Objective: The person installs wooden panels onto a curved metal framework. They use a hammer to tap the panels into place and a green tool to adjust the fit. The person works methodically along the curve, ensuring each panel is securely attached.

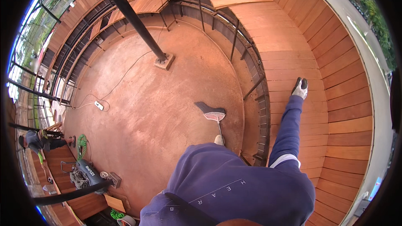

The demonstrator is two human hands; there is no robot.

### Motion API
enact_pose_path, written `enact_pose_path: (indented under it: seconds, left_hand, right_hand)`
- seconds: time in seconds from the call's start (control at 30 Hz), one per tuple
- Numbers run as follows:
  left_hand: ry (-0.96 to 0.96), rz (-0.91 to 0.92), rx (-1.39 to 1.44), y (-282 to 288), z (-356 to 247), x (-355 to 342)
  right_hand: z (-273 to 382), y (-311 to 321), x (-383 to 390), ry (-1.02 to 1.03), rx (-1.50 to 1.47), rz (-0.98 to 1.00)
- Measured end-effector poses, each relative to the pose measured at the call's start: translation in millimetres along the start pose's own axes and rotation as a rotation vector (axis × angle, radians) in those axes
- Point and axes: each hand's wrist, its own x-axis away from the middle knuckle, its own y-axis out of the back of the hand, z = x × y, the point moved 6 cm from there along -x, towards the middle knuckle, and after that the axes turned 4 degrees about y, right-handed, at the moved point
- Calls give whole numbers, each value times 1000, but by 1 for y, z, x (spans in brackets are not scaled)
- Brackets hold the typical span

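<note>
My right arm in a dark blue sleeve stretches out to the right over a curved bench of reddish wooden planks (pixel 289 71). At its end my right hand (pixel 300 88), in a white and black glove, is over the planks with a small gap between its dark fingertips; nothing shows in it. I cannot tell whether it touches the wood. A broom (pixel 215 116) with a pale pinkish head and dark bristles stands on the reddish floor (pixel 159 96) ahead of me. Its handle runs back and disappears behind my torso. My left hand is hidden.
A black post (pixel 138 21) rises from a concrete block (pixel 164 61). A white power strip (pixel 99 105) and cord lie on the floor. At lower left are an air compressor (pixel 90 173), a green coiled hose (pixel 81 145) and another person (pixel 42 140) bending over planks.
</note>
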Motion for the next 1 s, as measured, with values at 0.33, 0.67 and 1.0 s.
enact_pose_path:
  seconds: [0.33, 0.67, 1.0]
  left_hand:
    - [62, -406, 333, 23, -77, 3]
    - [-23, -261, 399, 12, 25, -40]
    - [597, -168, 1384, -101, 256, -35]
  right_hand:
    - [290, -171, 205, 245, -688, 1194]
    - [12, -347, 465, -308, -45, 1564]
    - [24, -299, 707, -4, 706, 2028]
